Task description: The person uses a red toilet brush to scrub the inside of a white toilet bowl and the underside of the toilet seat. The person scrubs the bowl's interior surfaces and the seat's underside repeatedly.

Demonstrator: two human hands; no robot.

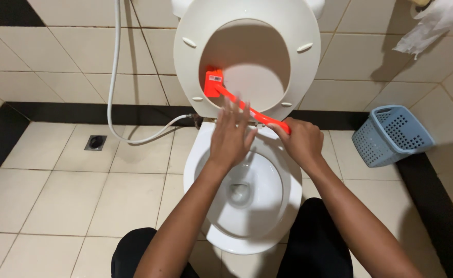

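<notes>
A white toilet bowl (283, 206) stands in front of me with its seat (185, 67) and lid raised against the wall. My right hand (301, 140) is closed around the handle of an orange toilet brush (226, 93), whose head rests against the underside of the raised seat at its left inner rim. My left hand (231, 136) hovers over the bowl's back edge with fingers spread, its fingertips at or just below the brush handle; contact is unclear.
A white spray hose (114, 77) hangs on the tiled wall and loops to a valve left of the toilet. A floor drain (96, 142) lies at left. A blue plastic basket (388, 135) sits on its side at right. Tissue hangs top right.
</notes>
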